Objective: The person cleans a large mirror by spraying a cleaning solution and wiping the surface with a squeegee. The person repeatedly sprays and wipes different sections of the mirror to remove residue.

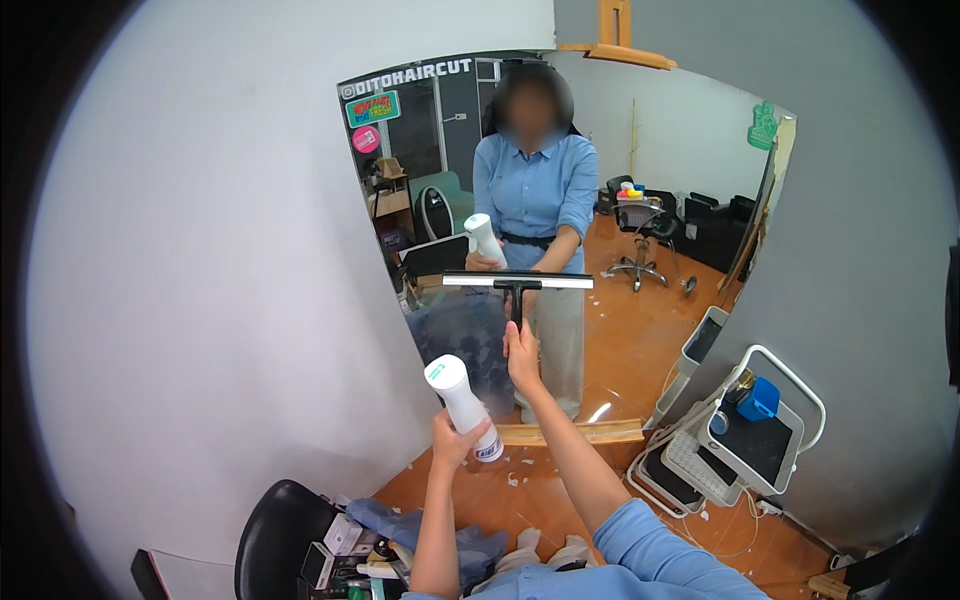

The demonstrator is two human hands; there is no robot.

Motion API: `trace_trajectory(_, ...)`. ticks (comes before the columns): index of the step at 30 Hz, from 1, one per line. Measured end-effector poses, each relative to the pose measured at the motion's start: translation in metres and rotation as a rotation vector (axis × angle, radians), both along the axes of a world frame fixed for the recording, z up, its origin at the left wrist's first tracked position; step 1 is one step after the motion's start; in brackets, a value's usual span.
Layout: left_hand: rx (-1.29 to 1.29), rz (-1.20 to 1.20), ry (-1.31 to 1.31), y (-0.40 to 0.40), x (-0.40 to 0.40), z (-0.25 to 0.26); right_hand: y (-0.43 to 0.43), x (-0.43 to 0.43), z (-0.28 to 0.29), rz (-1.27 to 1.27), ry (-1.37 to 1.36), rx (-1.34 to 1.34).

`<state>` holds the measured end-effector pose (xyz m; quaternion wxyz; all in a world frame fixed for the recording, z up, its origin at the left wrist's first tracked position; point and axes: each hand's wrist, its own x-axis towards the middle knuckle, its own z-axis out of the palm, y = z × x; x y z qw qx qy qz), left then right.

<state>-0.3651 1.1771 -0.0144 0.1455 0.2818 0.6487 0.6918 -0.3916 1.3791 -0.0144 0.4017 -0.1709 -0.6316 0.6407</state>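
My left hand [456,441] is wrapped around a white spray bottle [469,405], which tilts with its head up and to the left. In my right hand [523,356] is the black handle of a squeegee [517,283], its wide blade level in front of the mirror. Whether the blade touches the glass I cannot tell. The large wall mirror [667,142] carries white lettering and several stickers along its upper corners. Reflected in it are a person in a blue shirt, the bottle and the room behind. A hazy patch [457,337] shows on the lower left of the glass.
A white tiered trolley [787,442] stands at the right, with a blue container [759,399] on top. A black chair [281,536] loaded with boxes and bottles is at the lower left. White scraps and a cable lie on the orange floor [517,495]. A wooden ledge [570,433] runs under the mirror.
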Motion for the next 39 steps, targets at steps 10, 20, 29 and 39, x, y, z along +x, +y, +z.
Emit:
trace_trajectory(10,0.058,-0.014,-0.04,-0.021,-0.01,-0.007,-0.008,0.022,-0.102,0.028,-0.165,-0.04)
trace_trajectory(20,0.037,0.003,-0.024,-0.046,-0.016,-0.01,-0.041,-0.014,-0.008,0.098,0.12,-0.124)
trace_trajectory(29,0.045,0.055,0.011,-0.072,-0.025,-0.016,-0.06,-0.095,0.057,0.071,0.115,0.083)
trace_trajectory(39,0.066,0.074,-0.023,-0.087,-0.026,-0.015,-0.06,-0.056,-0.1,0.016,-0.279,0.191)
